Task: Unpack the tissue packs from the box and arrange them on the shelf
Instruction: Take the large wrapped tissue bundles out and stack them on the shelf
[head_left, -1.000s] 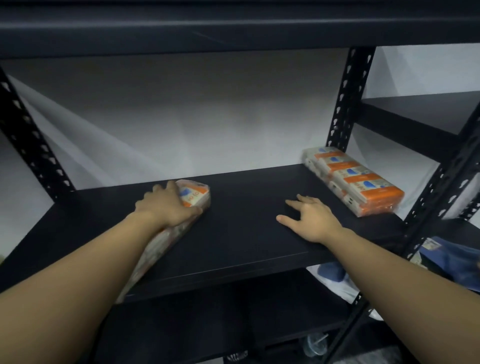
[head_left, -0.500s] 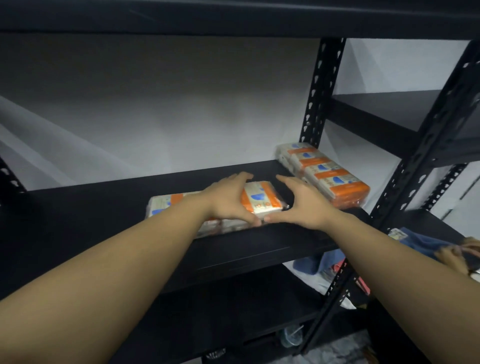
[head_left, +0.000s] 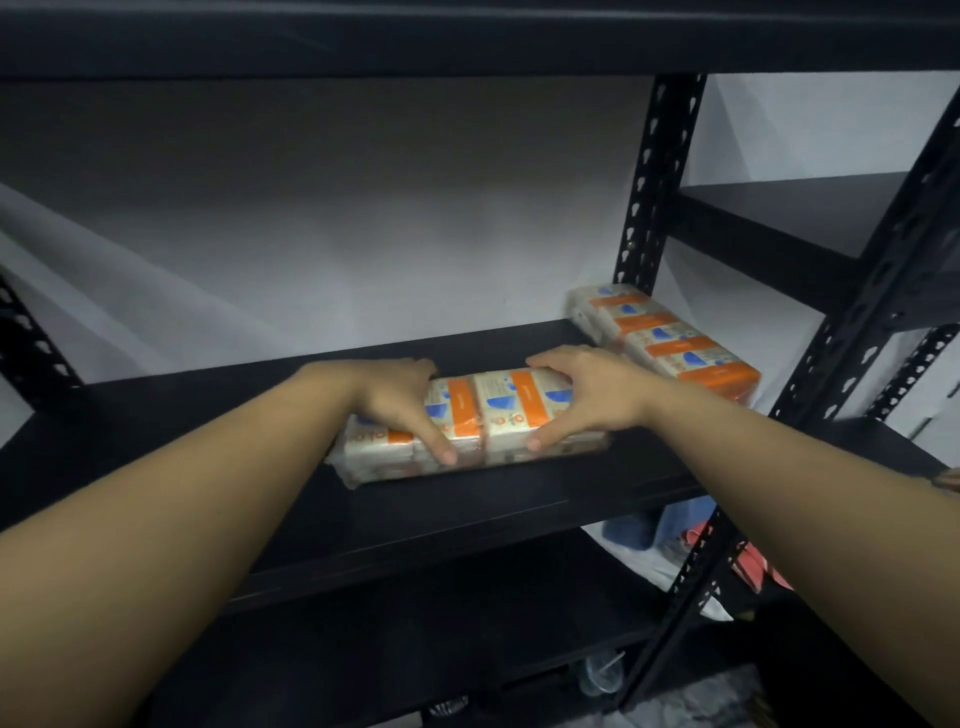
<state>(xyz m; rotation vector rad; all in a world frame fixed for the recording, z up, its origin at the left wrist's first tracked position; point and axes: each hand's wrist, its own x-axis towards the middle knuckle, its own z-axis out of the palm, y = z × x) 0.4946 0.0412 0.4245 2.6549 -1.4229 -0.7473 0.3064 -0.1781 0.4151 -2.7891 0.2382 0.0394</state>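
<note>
- Half a second ago my left hand (head_left: 400, 402) lay on top of the tissue pack (head_left: 475, 423) while my right hand (head_left: 582, 397) was only arriving at its end. Now both grips clasp it, thumbs on the near face and fingers over the top.
- The pack lies flat on the shelf (head_left: 208, 415), mid-board, and a second earlier it was far over on the left side. I judge that this pack is nearly placed and only needs lining up.
- The other tissue pack (head_left: 670, 340) sits at the right end by the upright post (head_left: 649, 208), near my right hand but apart from my pack.
- A strip of bare board lies between my pack and the front edge, so I should avoid drawing it toward me.
- The left half of the board is bare, with room for more packs.
</note>
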